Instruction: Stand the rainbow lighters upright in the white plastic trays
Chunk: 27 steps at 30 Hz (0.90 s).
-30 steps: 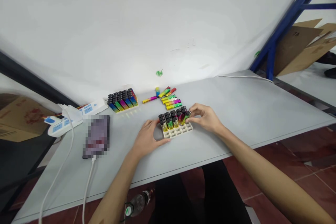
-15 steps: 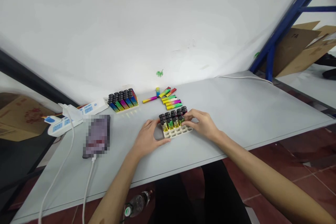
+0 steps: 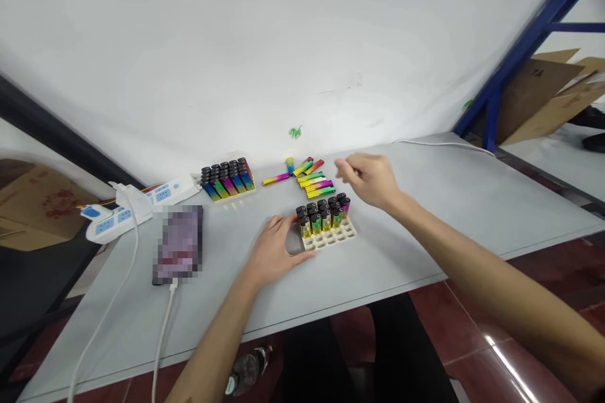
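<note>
A white tray with rows of holes stands on the table before me, its near holes bare. Several lighters with black tops and clear yellow or green bodies stand upright in its back rows. My left hand holds the tray at its left end, fingers at the side and thumb by the front corner. Raised behind and right of the tray is my right hand, fingers curled in; whatever may be inside is hidden. Shiny rainbow-coloured metal sleeves lie loose behind the tray.
At the back left, a second tray carries several rainbow-cased lighters. A power strip, a blurred phone and white cables occupy the left side. A blue metal frame stands at the right.
My right hand has let go of the lighters at the tray's right end and moved up and away, fingers curling. My left hand stays at the tray.
</note>
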{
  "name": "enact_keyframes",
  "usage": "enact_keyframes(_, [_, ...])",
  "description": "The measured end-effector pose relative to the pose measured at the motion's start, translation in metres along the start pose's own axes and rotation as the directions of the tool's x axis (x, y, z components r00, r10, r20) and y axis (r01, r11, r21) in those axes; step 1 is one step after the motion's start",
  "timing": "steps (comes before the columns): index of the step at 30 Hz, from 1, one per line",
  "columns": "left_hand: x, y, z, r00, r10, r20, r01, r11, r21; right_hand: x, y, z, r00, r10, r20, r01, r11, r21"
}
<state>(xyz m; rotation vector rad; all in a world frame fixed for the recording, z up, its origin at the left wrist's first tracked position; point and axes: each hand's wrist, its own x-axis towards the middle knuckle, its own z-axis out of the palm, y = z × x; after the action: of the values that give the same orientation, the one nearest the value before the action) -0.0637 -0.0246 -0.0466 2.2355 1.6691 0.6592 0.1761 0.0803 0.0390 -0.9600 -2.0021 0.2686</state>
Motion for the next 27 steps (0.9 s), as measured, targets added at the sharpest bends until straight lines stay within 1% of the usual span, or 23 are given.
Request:
enact_keyframes(1, [0.0, 0.0, 0.0, 1.0, 0.004, -0.003, -0.004, 1.0, -0.006, 0.018, -0.002, 0.007, 0.995, -0.047, 0.089, 0.051, 0.998, -0.049])
enact_keyframes(2, [0.0, 0.0, -0.001, 1.0, 0.007, -0.004, -0.007, 1.0, -0.012, 0.035, -0.002, 0.016, 0.976, -0.092, 0.197, 0.115, 0.988, -0.105])
enact_keyframes(3, [0.0, 0.0, -0.001, 1.0, 0.01, -0.002, -0.01, 1.0, -0.019, 0.051, -0.003, 0.028, 0.944, -0.12, 0.306, 0.169, 0.976, -0.139])
enact_keyframes(5, [-0.001, -0.001, -0.002, 1.0, 0.02, 0.001, -0.02, 0.999, -0.032, 0.076, -0.002, 0.055, 0.861, -0.152, 0.485, 0.265, 0.948, -0.174])
enact_keyframes(7, [-0.001, -0.002, -0.003, 0.999, 0.034, 0.003, -0.034, 0.999, -0.041, 0.09, 0.001, 0.085, 0.762, -0.146, 0.631, 0.361, 0.904, -0.227])
enact_keyframes(8, [-0.001, -0.003, -0.003, 0.999, 0.041, 0.004, -0.041, 0.998, -0.043, 0.094, 0.002, 0.098, 0.727, -0.149, 0.67, 0.414, 0.874, -0.255])
enact_keyframes(9, [-0.001, -0.003, -0.004, 0.999, 0.048, 0.005, -0.048, 0.998, -0.044, 0.096, 0.003, 0.111, 0.708, -0.144, 0.692, 0.454, 0.842, -0.29])
enact_keyframes(10, [-0.001, -0.003, -0.005, 0.999, 0.053, 0.008, -0.053, 0.998, -0.044, 0.096, 0.004, 0.122, 0.699, -0.128, 0.703, 0.481, 0.812, -0.331])
enact_keyframes(12, [-0.001, -0.002, -0.007, 0.998, 0.062, 0.022, -0.061, 0.997, -0.044, 0.095, 0.006, 0.138, 0.701, -0.083, 0.708, 0.492, 0.776, -0.395])
enact_keyframes(15, [-0.001, 0.002, -0.009, 0.997, 0.06, 0.044, -0.058, 0.997, -0.047, 0.093, 0.009, 0.148, 0.699, -0.035, 0.715, 0.467, 0.779, -0.419])
enact_keyframes(17, [-0.001, 0.003, -0.01, 0.997, 0.058, 0.047, -0.056, 0.997, -0.049, 0.095, 0.009, 0.147, 0.694, -0.056, 0.718, 0.461, 0.8, -0.384])
enact_keyframes(18, [-0.001, 0.003, -0.01, 0.997, 0.059, 0.046, -0.057, 0.997, -0.048, 0.097, 0.01, 0.144, 0.699, -0.069, 0.711, 0.438, 0.828, -0.349])
enact_keyframes(19, [-0.001, 0.003, -0.009, 0.997, 0.061, 0.044, -0.059, 0.997, -0.045, 0.099, 0.01, 0.139, 0.716, -0.075, 0.694, 0.383, 0.873, -0.301])
enact_keyframes(20, [-0.001, 0.002, -0.009, 0.997, 0.064, 0.044, -0.062, 0.997, -0.04, 0.101, 0.01, 0.133, 0.739, -0.065, 0.671, 0.29, 0.929, -0.23])
enact_keyframes(21, [-0.001, 0.001, -0.009, 0.997, 0.063, 0.045, -0.062, 0.998, -0.034, 0.101, 0.011, 0.126, 0.764, -0.041, 0.644, 0.164, 0.978, -0.132])
enact_keyframes(22, [-0.001, 0.001, -0.008, 0.997, 0.062, 0.047, -0.061, 0.998, -0.026, 0.101, 0.012, 0.117, 0.791, 0.001, 0.612, 0.012, 1.0, -0.017])
enact_keyframes(23, [-0.001, 0.0, -0.008, 0.997, 0.062, 0.049, -0.061, 0.998, -0.019, 0.098, 0.014, 0.107, 0.805, 0.049, 0.591, -0.142, 0.983, 0.112])
enact_keyframes(24, [-0.001, 0.0, -0.007, 0.997, 0.063, 0.051, -0.062, 0.998, -0.012, 0.094, 0.017, 0.096, 0.822, 0.086, 0.563, -0.269, 0.93, 0.252])
enact_keyframes(25, [-0.002, -0.001, -0.007, 0.997, 0.065, 0.05, -0.065, 0.998, -0.007, 0.087, 0.022, 0.085, 0.839, 0.145, 0.524, -0.377, 0.85, 0.369])
enact_keyframes(26, [-0.002, -0.001, -0.006, 0.997, 0.068, 0.048, -0.068, 0.998, -0.003, 0.079, 0.027, 0.074, 0.849, 0.211, 0.484, -0.458, 0.749, 0.478])
enact_keyframes(27, [-0.002, -0.001, -0.006, 0.996, 0.073, 0.046, -0.073, 0.997, -0.001, 0.068, 0.033, 0.063, 0.853, 0.268, 0.447, -0.504, 0.643, 0.577])
